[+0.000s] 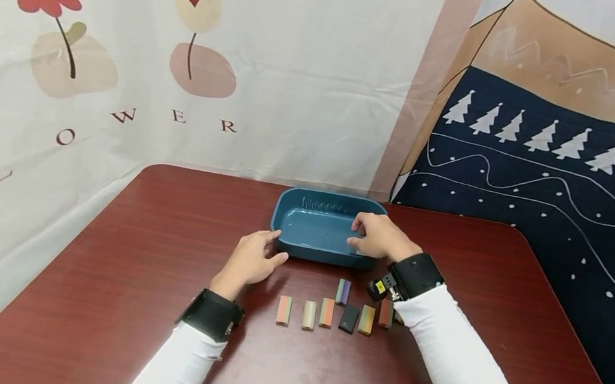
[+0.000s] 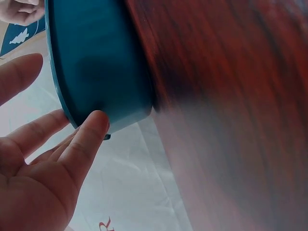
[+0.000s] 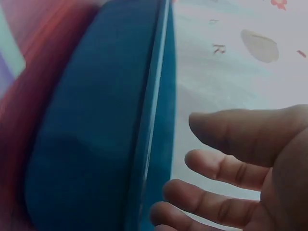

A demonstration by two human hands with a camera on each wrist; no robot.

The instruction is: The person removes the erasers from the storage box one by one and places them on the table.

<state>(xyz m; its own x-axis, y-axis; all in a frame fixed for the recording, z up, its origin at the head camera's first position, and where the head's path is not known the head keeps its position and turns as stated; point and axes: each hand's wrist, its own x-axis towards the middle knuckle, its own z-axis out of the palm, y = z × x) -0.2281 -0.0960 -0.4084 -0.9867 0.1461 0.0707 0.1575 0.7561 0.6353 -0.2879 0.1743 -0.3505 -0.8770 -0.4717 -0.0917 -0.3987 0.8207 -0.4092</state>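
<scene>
Glossy blue plastic tray (image 1: 289, 206) (smooth) on polished reddish wood-grain table (image 1: 125, 271)

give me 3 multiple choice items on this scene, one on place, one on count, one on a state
1. Where do the small blocks lie?
A. in the tray
B. on the table between tray and person
C. on the cloth

2. How many blocks show in the head view?
A. three
B. seven
C. twelve

3. What does the blue tray hold?
A. nothing visible
B. all the blocks
C. a cup

Key: 1 B, they sit on the red-brown table in front of the tray; 2 B, seven can be counted; 3 A, its floor shows bare, with the left hand and right hand at its rim.
</scene>
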